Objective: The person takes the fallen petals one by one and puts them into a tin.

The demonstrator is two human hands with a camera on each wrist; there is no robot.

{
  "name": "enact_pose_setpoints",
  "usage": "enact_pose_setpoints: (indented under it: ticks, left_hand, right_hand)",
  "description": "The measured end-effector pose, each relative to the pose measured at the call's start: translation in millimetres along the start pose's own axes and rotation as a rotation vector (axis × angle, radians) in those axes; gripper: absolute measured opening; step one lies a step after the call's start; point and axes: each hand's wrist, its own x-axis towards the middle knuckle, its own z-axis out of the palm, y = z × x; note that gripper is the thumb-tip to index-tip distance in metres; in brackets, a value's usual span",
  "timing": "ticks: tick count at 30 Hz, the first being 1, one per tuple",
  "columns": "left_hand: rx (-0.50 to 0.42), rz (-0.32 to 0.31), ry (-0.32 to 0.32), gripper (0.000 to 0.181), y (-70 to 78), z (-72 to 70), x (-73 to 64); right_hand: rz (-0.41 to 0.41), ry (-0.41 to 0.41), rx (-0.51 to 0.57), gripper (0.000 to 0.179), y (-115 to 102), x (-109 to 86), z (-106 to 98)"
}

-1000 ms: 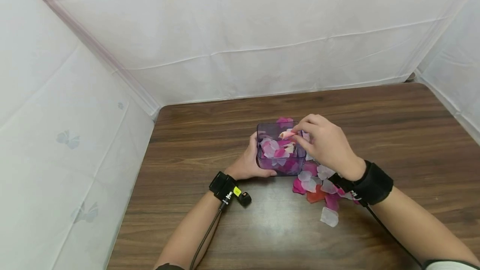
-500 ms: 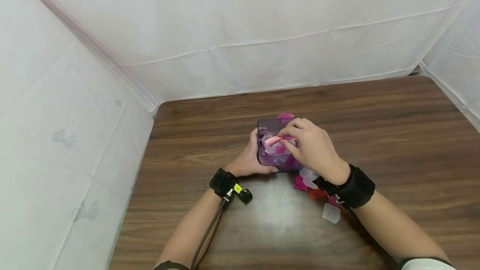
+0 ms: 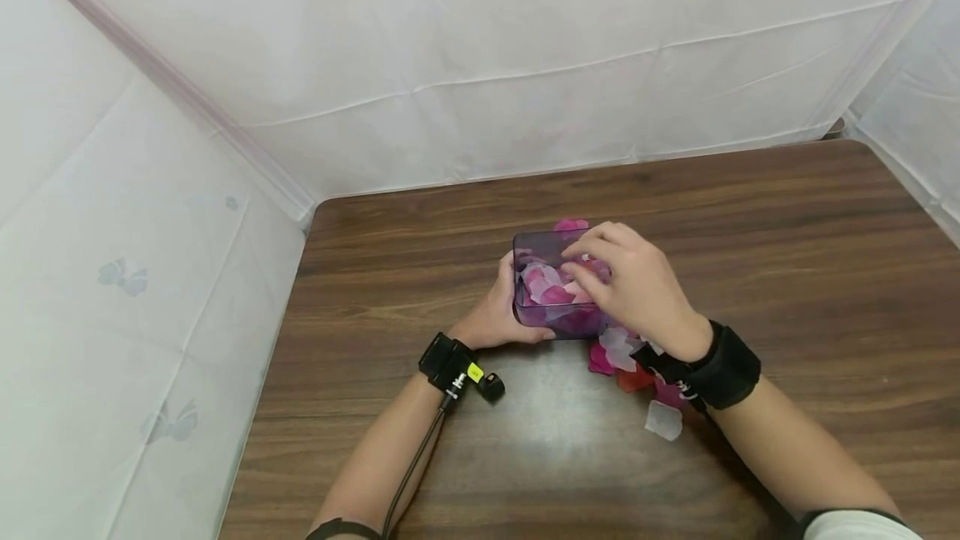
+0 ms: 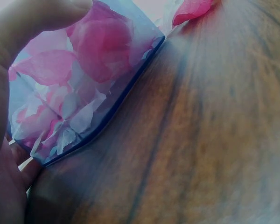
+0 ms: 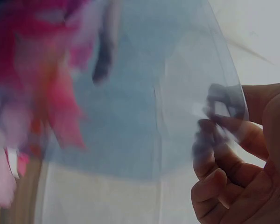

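Observation:
A see-through purple box (image 3: 555, 323) sits on the table with pink, white and magenta petals (image 3: 542, 282) inside. My left hand (image 3: 495, 315) grips its left side, thumb along the near wall and fingers round the far side. In the left wrist view, petals (image 4: 102, 46) show through the clear wall beside the thumb. Over the box's right part is my right hand (image 3: 637, 282), its thumb and index finger apart with nothing seen between them. Through the wall, the right wrist view shows the bent fingers of the right hand (image 5: 238, 172). A pale pink petal (image 3: 577, 292) lies below them.
Loose petals (image 3: 618, 348) lie on the wooden table (image 3: 375, 273) right of the box, partly under the right wrist. A magenta petal (image 3: 572, 225) pokes out behind it. A white petal (image 3: 663, 421) lies nearer the front. White sheeting (image 3: 480, 132) hangs behind the table.
My right hand brought a rolled pink petal over the box, let it go inside, and has drawn back slightly up and right. The left hand keeps its hold on the box.

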Motion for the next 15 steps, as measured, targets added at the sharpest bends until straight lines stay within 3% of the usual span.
enact_pose_setpoints:
  ticks: [5,9,12,15]
  left_hand:
    - [-0.005,0.017,-0.005,0.113,-0.2,0.6,1.3]
    - [-0.01,-0.004,0.004,0.114,-1.4,0.7,1.2]
    - [-0.02,-0.026,0.006,0.115,-1.7,0.5,0.8]
    - [-0.035,-0.04,-0.001,0.115,-1.5,0.5,-0.2]
  right_hand:
    - [0.07,0.087,-0.008,0.014,18.7,-0.8,-20.5]
    - [0.138,0.11,-0.035,0.014,37.2,-3.3,-33.7]
    - [0.191,0.094,-0.065,0.015,49.3,-6.1,-39.9]
    - [0.252,0.026,-0.103,0.017,58.9,-9.7,-42.5]
